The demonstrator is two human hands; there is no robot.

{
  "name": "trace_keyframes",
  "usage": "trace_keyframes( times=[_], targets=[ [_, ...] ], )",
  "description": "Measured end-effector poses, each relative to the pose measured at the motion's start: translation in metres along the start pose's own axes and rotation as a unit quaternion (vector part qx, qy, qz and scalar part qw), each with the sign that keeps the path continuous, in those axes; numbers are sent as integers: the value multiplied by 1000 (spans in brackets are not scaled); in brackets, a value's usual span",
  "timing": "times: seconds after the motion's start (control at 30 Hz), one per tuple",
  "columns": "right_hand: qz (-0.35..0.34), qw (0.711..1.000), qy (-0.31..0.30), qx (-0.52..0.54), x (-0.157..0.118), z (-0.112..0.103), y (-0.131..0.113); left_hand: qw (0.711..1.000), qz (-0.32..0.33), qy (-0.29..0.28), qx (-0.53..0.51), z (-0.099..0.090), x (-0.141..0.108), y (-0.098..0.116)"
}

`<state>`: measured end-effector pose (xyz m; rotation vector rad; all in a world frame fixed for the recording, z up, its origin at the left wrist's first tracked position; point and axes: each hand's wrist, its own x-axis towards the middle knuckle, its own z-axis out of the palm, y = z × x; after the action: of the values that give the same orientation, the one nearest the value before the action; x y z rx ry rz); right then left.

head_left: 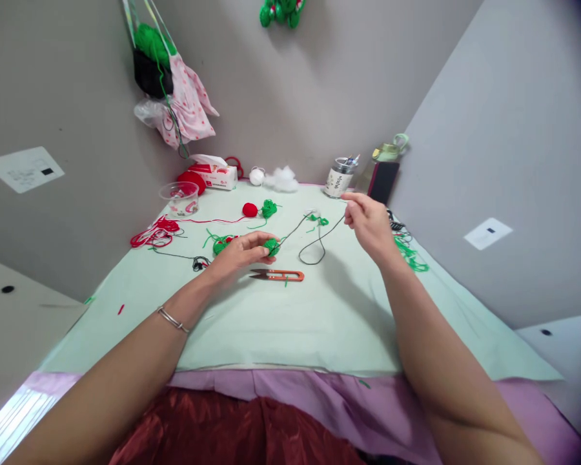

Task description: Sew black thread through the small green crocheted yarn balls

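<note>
Between the fingertips of my left hand (pixel 249 250) sits a small green crocheted ball (pixel 272 247). A dark yarn (pixel 312 263) runs out of the ball, loops above the table and rises to my right hand (pixel 366 223). That hand is closed in a pinch at the yarn's end, index finger pointing left; whether a needle is there I cannot make out. Orange thread snips (pixel 290 276) lie just below my left hand. Partly behind the left hand is a green and red crocheted piece (pixel 220 245).
Red yarn (pixel 159 232), a clear plastic tub (pixel 181 200) and a tissue pack (pixel 217 175) are at the left. A red ball (pixel 250 210), white stuffing (pixel 283 179), a pen tin (pixel 339 179) and a bottle (pixel 385 174) stand farther back. Green strands (pixel 411 255) lie right.
</note>
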<state>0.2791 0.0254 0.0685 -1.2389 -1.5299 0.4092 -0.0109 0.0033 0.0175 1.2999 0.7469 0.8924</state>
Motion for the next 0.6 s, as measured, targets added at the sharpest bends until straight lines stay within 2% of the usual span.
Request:
trace_keyframes(
  times=[0.07, 0.23, 0.3, 0.47, 0.6],
  targets=[
    [-32, 998, 4, -54, -4, 6, -2, 1000, 11, -6, 6, -1, -1, 0],
    [-23, 993, -108, 46, -25, 28, -27, 999, 30, -14, 24, -3, 0, -2],
    [-47, 989, -133, 37, -35, 36, -37, 999, 32, -16, 20, -4, 0, -2],
    [-207, 970, -104, -75, -51, 48, -46, 999, 28, -13, 8, -4, 0, -2],
    [-265, 953, -88, -117, -53, 53, -42, 1000, 25, -6, -2, -3, 1, -3]
  ],
)
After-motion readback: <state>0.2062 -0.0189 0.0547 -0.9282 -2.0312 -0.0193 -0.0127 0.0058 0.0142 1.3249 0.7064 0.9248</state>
